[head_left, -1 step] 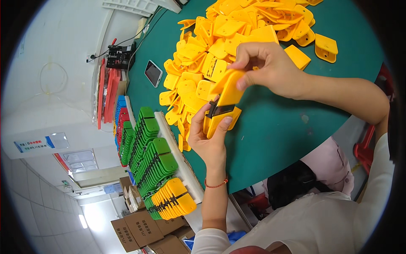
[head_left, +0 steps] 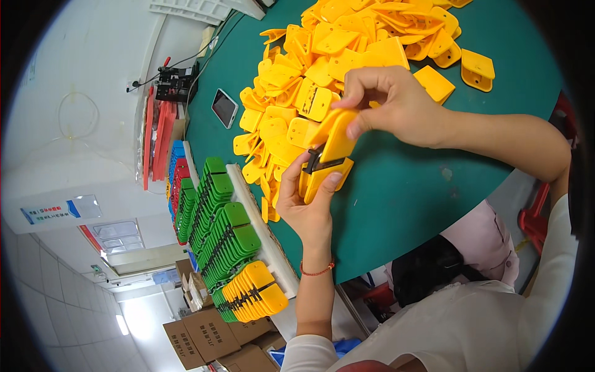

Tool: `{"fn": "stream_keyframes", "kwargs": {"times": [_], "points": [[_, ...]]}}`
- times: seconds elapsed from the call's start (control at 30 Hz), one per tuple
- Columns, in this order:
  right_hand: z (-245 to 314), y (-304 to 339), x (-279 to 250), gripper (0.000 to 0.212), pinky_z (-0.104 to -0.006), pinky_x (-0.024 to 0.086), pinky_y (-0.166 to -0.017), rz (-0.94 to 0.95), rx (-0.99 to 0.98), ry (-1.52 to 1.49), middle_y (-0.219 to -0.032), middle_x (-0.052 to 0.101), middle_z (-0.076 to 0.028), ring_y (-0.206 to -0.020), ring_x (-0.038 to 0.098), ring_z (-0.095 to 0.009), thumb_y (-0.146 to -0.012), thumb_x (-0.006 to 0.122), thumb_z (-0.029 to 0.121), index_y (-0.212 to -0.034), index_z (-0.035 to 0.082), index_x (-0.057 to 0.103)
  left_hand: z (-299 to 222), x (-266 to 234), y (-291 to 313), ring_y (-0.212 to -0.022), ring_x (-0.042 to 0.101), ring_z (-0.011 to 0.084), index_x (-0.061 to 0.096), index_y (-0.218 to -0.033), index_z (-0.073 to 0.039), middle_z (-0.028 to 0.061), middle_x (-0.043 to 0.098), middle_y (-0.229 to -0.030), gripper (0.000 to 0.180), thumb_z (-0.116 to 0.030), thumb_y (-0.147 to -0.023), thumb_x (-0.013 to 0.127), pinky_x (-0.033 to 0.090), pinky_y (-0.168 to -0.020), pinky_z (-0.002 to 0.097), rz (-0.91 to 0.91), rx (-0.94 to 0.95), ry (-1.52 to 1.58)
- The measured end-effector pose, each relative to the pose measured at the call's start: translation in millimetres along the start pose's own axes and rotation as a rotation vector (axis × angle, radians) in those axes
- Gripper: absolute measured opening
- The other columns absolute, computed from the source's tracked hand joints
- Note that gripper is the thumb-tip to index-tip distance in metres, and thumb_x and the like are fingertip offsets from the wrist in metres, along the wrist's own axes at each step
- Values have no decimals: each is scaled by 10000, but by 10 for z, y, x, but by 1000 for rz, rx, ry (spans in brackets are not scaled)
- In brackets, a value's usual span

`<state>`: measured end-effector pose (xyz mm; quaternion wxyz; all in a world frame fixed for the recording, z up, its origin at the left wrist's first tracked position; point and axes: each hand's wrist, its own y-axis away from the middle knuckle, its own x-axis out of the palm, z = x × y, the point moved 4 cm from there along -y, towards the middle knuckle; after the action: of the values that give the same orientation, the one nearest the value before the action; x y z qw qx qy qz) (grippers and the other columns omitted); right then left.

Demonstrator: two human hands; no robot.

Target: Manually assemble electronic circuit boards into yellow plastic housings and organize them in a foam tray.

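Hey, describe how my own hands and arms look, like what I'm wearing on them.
Your left hand and right hand wear no gloves. A thin red bracelet circles your left wrist. White sleeves leave both forearms bare.

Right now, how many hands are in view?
2: the left hand holds the lower part of the yellow-and-black piece; the right hand pinches its upper part. Any others would be hidden.
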<state>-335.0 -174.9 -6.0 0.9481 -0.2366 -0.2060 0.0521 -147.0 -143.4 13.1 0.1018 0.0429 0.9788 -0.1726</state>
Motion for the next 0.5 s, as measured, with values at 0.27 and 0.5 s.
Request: {"fn": "stream_keyframes", "kwargs": {"times": [0.27,0.5], "points": [[-7,41,-86,215,-226,447,-728,121,61,107,-830,588,-22,-788,548,-80,-700,706,-12,-850,14,554,56,181,-3,-1026,568,183,464,-1250,19,117,559,-1157,571,21,-730,700,454,-894,296,92,-57,-72],[172,-78,-43,322,-279,416,-883,296,128,-28,-980,489,-57,-975,509,-163,-705,687,-38,-971,20,515,-131,255,-162,-1243,394,266,326,-1318,52,174,353,-1380,759,-582,-906,263,285,-1041,359,435,-174,479]]}}
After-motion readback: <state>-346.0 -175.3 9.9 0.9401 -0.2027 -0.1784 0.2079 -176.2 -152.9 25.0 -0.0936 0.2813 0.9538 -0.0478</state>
